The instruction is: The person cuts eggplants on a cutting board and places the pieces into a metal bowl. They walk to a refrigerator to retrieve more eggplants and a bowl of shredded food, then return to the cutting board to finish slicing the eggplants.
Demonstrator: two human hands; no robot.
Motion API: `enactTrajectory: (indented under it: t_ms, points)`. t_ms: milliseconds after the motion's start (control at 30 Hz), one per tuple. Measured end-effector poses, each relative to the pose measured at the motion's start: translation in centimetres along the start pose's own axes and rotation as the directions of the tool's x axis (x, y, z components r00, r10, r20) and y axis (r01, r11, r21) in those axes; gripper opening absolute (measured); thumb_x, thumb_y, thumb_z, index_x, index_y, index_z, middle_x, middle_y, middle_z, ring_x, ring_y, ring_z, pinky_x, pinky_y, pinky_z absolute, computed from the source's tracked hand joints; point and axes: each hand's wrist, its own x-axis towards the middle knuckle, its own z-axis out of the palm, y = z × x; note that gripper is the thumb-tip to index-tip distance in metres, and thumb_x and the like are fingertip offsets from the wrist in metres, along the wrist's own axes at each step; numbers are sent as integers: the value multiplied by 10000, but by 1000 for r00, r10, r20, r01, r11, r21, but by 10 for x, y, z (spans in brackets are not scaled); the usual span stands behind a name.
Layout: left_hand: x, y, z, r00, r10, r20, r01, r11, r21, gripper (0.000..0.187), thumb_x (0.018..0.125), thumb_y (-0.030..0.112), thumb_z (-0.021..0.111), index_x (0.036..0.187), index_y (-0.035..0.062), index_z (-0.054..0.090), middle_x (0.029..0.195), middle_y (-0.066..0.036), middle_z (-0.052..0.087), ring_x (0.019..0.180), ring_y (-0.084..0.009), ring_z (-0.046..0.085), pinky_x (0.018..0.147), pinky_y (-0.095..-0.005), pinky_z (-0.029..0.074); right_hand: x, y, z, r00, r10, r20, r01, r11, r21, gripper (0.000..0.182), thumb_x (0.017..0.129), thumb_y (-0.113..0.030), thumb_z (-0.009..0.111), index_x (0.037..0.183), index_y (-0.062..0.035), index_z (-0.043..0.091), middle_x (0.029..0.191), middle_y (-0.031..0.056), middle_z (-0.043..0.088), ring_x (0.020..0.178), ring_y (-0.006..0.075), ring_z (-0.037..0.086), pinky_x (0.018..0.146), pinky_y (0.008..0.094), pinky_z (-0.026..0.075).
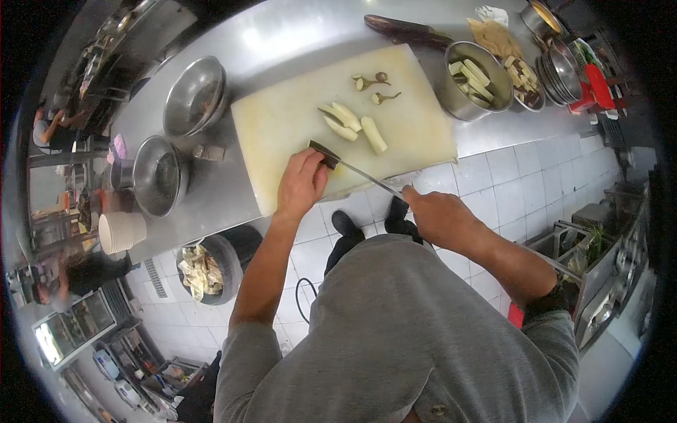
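My left hand (302, 182) is closed on a short dark-skinned eggplant piece (325, 155) near the front edge of the white cutting board (275, 134). My right hand (438, 217) grips a knife (370, 180) by its handle. Its thin blade points left across the board, with the far end right at the dark piece. Behind it on the board lie a peeled pale eggplant chunk (374, 135) and several long cut wedges (341, 121). Cut-off stem ends (384, 97) sit toward the back.
A whole eggplant (405, 28) lies behind the board. On the right stand a metal pot (462, 104) of cut pieces and a bowl (523, 81) of pieces. Metal bowls (156, 176) and stacked pale containers (121, 233) are left. A bin (224, 264) with scraps stands below the counter.
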Motion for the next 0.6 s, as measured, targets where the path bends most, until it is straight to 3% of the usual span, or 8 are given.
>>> enactTrajectory:
  t_ms: [200, 300, 400, 500, 600]
  points:
    - [0, -1, 0, 1000, 15, -12, -15, 1000, -7, 317, 787, 6, 736, 1095, 9, 660, 1161, -172, 640, 1033, -366, 626, 897, -431, 543, 22, -4, 22, 1000, 8, 6, -8, 1000, 19, 318, 881, -15, 521, 1194, 1, 463, 806, 263, 681, 798, 468, 681, 716, 566, 524]
    - [1, -2, -1, 1000, -14, 14, 15, 1000, -26, 306, 797, 11, 730, 1097, -3, 672, 1143, -197, 650, 1040, -383, 633, 907, -435, 543, 67, -6, 49, 995, -29, -97, 36, 996, 77, 354, 878, -21, 529, 1225, -11, 459, 830, 271, 687, 813, 478, 679, 729, 582, 518]
    - [1, 4, -2, 997, -65, 44, 65, 998, 0, 302, 811, 18, 722, 1110, -1, 681, 1132, -204, 651, 1052, -385, 633, 913, -434, 541, 61, 4, 56, 999, 11, -51, -7, 998, 70, 310, 921, -54, 523, 1224, -21, 466, 837, 282, 682, 839, 487, 672, 747, 596, 505]
    - [-10, 1, -9, 994, -84, 65, 81, 996, 45, 310, 811, 36, 729, 1117, 24, 679, 1135, -165, 638, 1044, -362, 618, 895, -431, 539, 37, 34, 41, 995, 23, 97, -37, 990, 137, 263, 971, -91, 502, 1224, -23, 478, 828, 286, 673, 845, 495, 663, 750, 604, 495]
    - [-24, -1, -10, 991, -112, 75, 110, 993, 40, 310, 806, 47, 738, 1110, 35, 679, 1140, -146, 628, 1048, -349, 609, 887, -429, 538, 43, 38, 31, 999, -51, 16, 48, 990, 131, 247, 1005, -115, 483, 1236, -28, 479, 814, 289, 664, 820, 490, 660, 729, 599, 494]
